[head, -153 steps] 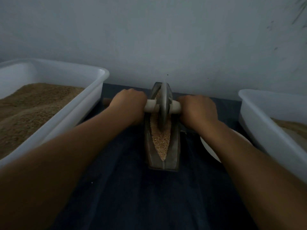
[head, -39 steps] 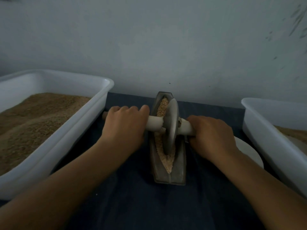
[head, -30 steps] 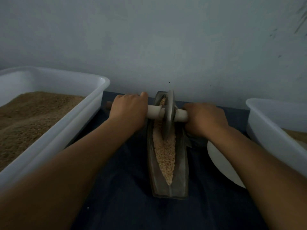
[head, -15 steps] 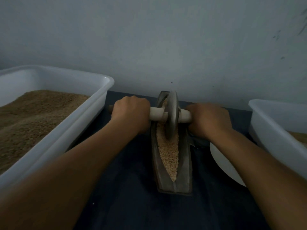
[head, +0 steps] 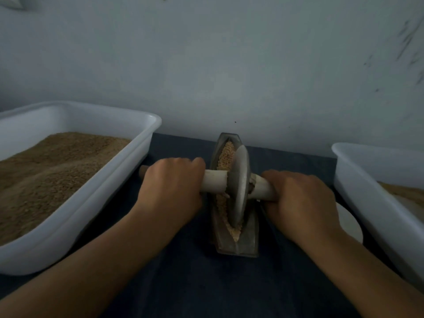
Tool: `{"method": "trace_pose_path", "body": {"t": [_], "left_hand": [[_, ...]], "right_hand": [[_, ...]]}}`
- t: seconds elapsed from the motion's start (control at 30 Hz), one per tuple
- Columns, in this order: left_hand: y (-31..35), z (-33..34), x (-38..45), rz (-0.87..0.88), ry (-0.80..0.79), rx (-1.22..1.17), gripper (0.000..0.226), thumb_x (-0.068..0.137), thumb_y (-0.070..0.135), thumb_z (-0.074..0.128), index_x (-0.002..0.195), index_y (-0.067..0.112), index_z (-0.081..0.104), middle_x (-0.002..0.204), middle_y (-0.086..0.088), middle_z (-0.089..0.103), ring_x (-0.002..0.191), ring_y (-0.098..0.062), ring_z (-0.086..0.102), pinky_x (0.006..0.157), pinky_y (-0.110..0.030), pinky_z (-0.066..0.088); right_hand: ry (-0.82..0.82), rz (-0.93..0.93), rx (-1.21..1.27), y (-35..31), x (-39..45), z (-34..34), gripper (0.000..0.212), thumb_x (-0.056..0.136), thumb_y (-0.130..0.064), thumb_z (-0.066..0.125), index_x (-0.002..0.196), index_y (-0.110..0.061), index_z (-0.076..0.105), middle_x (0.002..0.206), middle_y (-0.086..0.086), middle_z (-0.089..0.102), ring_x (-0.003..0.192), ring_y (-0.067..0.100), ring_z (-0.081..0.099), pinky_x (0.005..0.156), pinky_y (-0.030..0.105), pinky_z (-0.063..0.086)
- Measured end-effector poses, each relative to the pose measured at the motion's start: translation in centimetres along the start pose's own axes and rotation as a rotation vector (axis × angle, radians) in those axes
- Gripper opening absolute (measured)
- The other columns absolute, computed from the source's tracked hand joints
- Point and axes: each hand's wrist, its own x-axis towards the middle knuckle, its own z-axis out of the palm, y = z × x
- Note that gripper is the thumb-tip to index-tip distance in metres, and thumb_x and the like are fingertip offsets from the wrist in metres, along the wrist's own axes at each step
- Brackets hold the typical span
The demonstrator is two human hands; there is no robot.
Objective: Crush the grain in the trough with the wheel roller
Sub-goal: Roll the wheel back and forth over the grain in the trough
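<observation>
Head camera: a person's left hand (head: 171, 187) and right hand (head: 300, 200) each grasped one end of the pale handle (head: 214, 183) that ran through a grey metal wheel (head: 238, 187). The wheel stood on edge in the near half of a narrow boat-shaped trough (head: 251, 244) on a dark blue cloth (head: 206, 290), with tan grain (head: 226, 152) showing beyond it and at its near rim. A white tub (head: 96, 198) heaped with brown grain sat to the left, another white tub (head: 367, 203) to the right, a white plate (head: 348, 226) beside it.
</observation>
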Motion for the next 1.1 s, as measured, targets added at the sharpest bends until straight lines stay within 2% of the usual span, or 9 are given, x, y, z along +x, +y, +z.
{"method": "trace_pose_path", "body": {"t": [0.07, 0.13, 0.2, 0.27, 0.5, 0.7, 0.8, 0.93, 1.1], "left_hand": [[0.1, 0.2, 0.0, 0.023, 0.036, 0.021, 0.029, 0.085, 0.047, 0.063, 0.103, 0.031, 0.046, 0.094, 0.011, 0.061, 0.072, -0.010, 0.048, 0.048, -0.025, 0.015], [0.2, 0.7, 0.5, 0.061, 0.075, 0.010, 0.030, 0.084, 0.045, 0.065, 0.101, 0.030, 0.046, 0.096, 0.010, 0.062, 0.082, -0.011, 0.056, 0.058, -0.024, 0.026], [0.2, 1.2, 1.5, 0.098, 0.085, 0.005, 0.031, 0.083, 0.042, 0.067, 0.100, 0.028, 0.046, 0.096, 0.007, 0.063, 0.086, -0.014, 0.059, 0.070, -0.027, 0.032], [0.2, 1.7, 3.0, 0.122, 0.060, 0.027, 0.032, 0.082, 0.040, 0.068, 0.102, 0.026, 0.047, 0.096, 0.005, 0.063, 0.086, -0.015, 0.060, 0.073, -0.029, 0.034], [-0.1, 3.5, 7.9, 0.047, -0.102, -0.006, 0.034, 0.085, 0.034, 0.066, 0.111, 0.022, 0.049, 0.098, -0.001, 0.063, 0.086, -0.021, 0.060, 0.069, -0.033, 0.038], [-0.5, 4.2, 9.7, -0.003, -0.168, -0.097, 0.030, 0.087, 0.032, 0.065, 0.113, 0.022, 0.055, 0.101, -0.003, 0.063, 0.081, -0.020, 0.052, 0.067, -0.034, 0.041], [-0.6, 4.4, 9.5, -0.008, -0.159, -0.093, 0.030, 0.086, 0.033, 0.066, 0.111, 0.022, 0.054, 0.098, -0.002, 0.061, 0.081, -0.020, 0.053, 0.067, -0.035, 0.042], [-0.6, 4.2, 8.8, -0.004, -0.165, -0.065, 0.030, 0.084, 0.036, 0.067, 0.107, 0.022, 0.054, 0.088, 0.000, 0.055, 0.077, -0.019, 0.049, 0.065, -0.035, 0.042], [-0.3, 3.2, 6.8, 0.001, -0.136, -0.037, 0.028, 0.083, 0.036, 0.067, 0.100, 0.024, 0.049, 0.081, 0.002, 0.047, 0.073, -0.018, 0.045, 0.062, -0.034, 0.040]], "right_hand": [[-0.025, 0.009, 0.010, 0.1, -0.1, 0.1, 0.018, 0.074, -0.026, 0.078, 0.089, -0.027, 0.068, 0.075, -0.004, 0.066, 0.068, 0.021, 0.062, 0.061, 0.031, 0.045], [-0.049, 0.013, 0.020, 0.2, 0.3, 0.6, 0.018, 0.078, -0.028, 0.074, 0.094, -0.029, 0.067, 0.081, -0.005, 0.067, 0.074, 0.020, 0.063, 0.065, 0.033, 0.046], [-0.078, 0.015, 0.007, 0.5, 0.9, 1.4, 0.020, 0.081, -0.033, 0.069, 0.100, -0.032, 0.063, 0.088, -0.008, 0.066, 0.080, 0.017, 0.062, 0.065, 0.031, 0.041], [-0.105, 0.022, -0.011, 1.0, 1.8, 2.3, 0.023, 0.081, -0.038, 0.067, 0.102, -0.035, 0.059, 0.090, -0.009, 0.066, 0.082, 0.016, 0.062, 0.063, 0.029, 0.034], [-0.204, 0.067, -0.099, 2.2, 7.2, 4.8, 0.023, 0.077, -0.043, 0.063, 0.099, -0.037, 0.060, 0.091, -0.011, 0.066, 0.082, 0.018, 0.062, 0.049, 0.026, 0.020], [-0.301, 0.043, -0.107, 2.8, 10.8, 5.2, 0.023, 0.078, -0.040, 0.064, 0.100, -0.036, 0.063, 0.097, -0.004, 0.067, 0.080, 0.022, 0.061, 0.050, 0.025, 0.026], [-0.287, 0.048, -0.118, 2.7, 10.7, 5.1, 0.022, 0.079, -0.039, 0.064, 0.100, -0.036, 0.065, 0.095, -0.003, 0.067, 0.079, 0.022, 0.061, 0.048, 0.024, 0.021], [-0.249, 0.065, -0.099, 2.4, 9.3, 4.9, 0.012, 0.080, -0.038, 0.064, 0.091, -0.034, 0.064, 0.087, -0.005, 0.066, 0.066, 0.017, 0.048, 0.047, 0.023, 0.020], [-0.125, 0.067, -0.065, 1.9, 6.4, 4.8, 0.017, 0.078, -0.043, 0.063, 0.093, -0.035, 0.063, 0.084, -0.008, 0.066, 0.077, 0.021, 0.062, 0.051, 0.027, 0.023]]}}
